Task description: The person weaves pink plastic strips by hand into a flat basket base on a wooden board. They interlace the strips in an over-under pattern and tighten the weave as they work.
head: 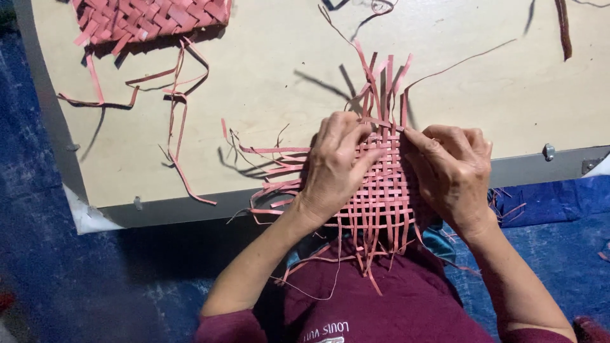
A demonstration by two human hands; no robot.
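A half-woven mat of pink strips (380, 197) lies on the front edge of a pale wooden board (267, 114), with loose strip ends sticking out on all sides. My left hand (333, 168) lies flat on the mat's left part, fingers pressing the weave near its top edge. My right hand (451, 171) rests on the mat's right side and pinches a pink strip (391, 124) at the top edge between thumb and forefinger. Upright loose strips (381, 86) fan out above both hands.
A finished pink woven piece (149, 19) lies at the board's far left corner. Loose pink strips (178, 121) trail across the board's left half. Dark strips (562, 25) lie at the top right. Blue cloth (82, 279) covers the floor around the board.
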